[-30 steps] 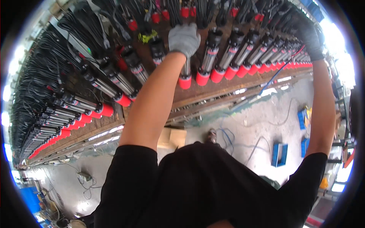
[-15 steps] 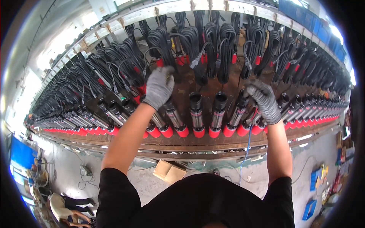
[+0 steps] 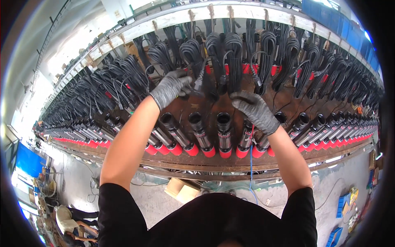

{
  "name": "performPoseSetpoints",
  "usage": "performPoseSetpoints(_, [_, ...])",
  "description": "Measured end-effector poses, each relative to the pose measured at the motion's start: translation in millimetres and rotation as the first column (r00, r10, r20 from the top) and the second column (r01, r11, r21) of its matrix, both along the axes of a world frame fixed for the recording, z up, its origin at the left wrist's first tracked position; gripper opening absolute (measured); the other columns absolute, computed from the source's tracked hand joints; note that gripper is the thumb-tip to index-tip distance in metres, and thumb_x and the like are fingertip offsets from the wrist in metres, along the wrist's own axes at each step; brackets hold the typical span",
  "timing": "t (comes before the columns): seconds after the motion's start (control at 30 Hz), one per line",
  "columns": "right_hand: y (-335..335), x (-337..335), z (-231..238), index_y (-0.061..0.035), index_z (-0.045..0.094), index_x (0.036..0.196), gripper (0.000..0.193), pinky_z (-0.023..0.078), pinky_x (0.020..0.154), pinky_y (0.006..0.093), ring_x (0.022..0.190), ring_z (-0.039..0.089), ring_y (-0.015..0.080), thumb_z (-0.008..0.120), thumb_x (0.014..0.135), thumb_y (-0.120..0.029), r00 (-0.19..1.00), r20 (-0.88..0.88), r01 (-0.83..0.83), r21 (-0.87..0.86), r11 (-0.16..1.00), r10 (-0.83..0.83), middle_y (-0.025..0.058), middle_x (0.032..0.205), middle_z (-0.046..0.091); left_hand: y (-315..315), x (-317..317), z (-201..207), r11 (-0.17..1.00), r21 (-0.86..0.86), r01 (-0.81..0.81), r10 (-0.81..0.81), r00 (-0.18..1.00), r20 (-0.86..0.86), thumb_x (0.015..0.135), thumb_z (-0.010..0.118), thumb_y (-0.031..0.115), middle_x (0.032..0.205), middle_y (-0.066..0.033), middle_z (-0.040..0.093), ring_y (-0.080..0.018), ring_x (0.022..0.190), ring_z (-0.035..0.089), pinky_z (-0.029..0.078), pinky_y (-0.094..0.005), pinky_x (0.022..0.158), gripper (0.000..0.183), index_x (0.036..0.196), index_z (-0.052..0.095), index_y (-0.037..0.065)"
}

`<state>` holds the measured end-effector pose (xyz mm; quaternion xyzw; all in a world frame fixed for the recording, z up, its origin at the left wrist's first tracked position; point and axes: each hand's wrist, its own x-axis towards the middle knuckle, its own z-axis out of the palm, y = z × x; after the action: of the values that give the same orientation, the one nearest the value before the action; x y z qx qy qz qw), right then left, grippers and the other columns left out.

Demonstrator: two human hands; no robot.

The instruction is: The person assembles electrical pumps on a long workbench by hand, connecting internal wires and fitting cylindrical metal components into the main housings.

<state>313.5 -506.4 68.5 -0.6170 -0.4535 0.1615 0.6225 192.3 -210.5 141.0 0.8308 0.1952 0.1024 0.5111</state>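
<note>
Now the left hand [image 3: 173, 87] and right hand [image 3: 256, 111] hover near black cables [image 3: 234, 57]; whether either grip is clamped, I cannot tell.

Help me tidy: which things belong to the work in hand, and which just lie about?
Likely the work:
black cable bundles, near the left hand and right hand
front row of red-ended metal cylinders

Seemingly lying about:
cardboard box on the floor
blue bins at right

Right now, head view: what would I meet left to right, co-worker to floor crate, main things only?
Co-worker in pale top → left gloved hand → grey cable connector → mid-frame steel cylinder with red base → right gloved hand → upper blue crate.
</note>
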Motion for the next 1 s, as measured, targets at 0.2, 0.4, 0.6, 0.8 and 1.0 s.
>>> performPoseSetpoints(0.2, [53, 1, -5, 0.0007, 0.067, 0.119, 0.05, 0.056, 0.081, 0.038, 0.089, 0.07, 0.03, 0.085, 0.085, -0.031, 0.834, 0.518, 0.234, -0.017, 0.972, -0.191, 0.0162, 0.104, 0.072, -31, 19, -16, 0.948, -0.288, 0.138, -0.123, 0.99, 0.068, 0.102, 0.066, 0.024, 0.1, -0.0023, 0.072, -0.0114, 0.079, 0.068, 0.058, -0.0275, 0.073, 0.027, 0.122, 0.066, 0.006])
performPoseSetpoints(0.4, [76, -5, -12, -0.0013, 0.069, 0.11, 0.037, 0.056, 0.08, 0.0416, 0.09, 0.071, 0.036, 0.082, 0.086, -0.026, 0.875, 0.41, 0.311, -0.072, 0.948, -0.256, 0.0188, 0.091, 0.072, -36, 26, -34, 0.974, -0.207, 0.097, -0.077, 0.992, 0.102, 0.099, 0.071, 0.026, 0.092, -0.0025, 0.072, -0.0102, 0.07, 0.068, 0.055, -0.0252, 0.062, 0.029, 0.118, 0.067, 0.004])
performPoseSetpoints(0.6, [69, -21, -21, -0.0013, 0.067, 0.118, 0.04, 0.057, 0.077, 0.0383, 0.083, 0.07, 0.0296, 0.081, 0.087, -0.023, 0.857, 0.46, 0.309, -0.093, 0.947, -0.234, 0.0159, 0.098, 0.07, -32, 14, -60, 0.898, -0.409, 0.164, -0.034, 0.951, 0.306, 0.098, 0.073, 0.023, 0.087, -0.002, 0.072, -0.0101, 0.069, 0.068, 0.053, -0.024, 0.058, 0.023, 0.112, 0.069, 0.005])
performPoseSetpoints(0.8, [88, -56, 9, -0.0013, 0.068, 0.116, 0.038, 0.055, 0.076, 0.0324, 0.079, 0.066, 0.0181, 0.084, 0.087, -0.021, 0.878, 0.343, 0.395, -0.122, 0.911, -0.335, 0.0085, 0.091, 0.072, -23, 17, -55, 0.817, -0.519, 0.251, -0.07, 0.937, 0.342, 0.097, 0.075, 0.025, 0.087, 0.0001, 0.072, -0.0099, 0.069, 0.067, 0.054, -0.0245, 0.06, 0.023, 0.112, 0.07, 0.008])
performPoseSetpoints(1.0, [95, -53, 2, 0.0014, 0.068, 0.115, 0.03, 0.054, 0.081, 0.03, 0.089, 0.061, 0.0105, 0.077, 0.095, -0.019, 0.963, -0.025, 0.265, -0.058, 0.962, -0.267, 0.0051, 0.093, 0.071, -18, -1, -95, 0.958, -0.19, 0.217, -0.08, 0.833, 0.548, 0.102, 0.064, 0.02, 0.104, -0.0033, 0.069, -0.0128, 0.088, 0.068, 0.055, -0.0299, 0.078, 0.021, 0.119, 0.064, 0.007])
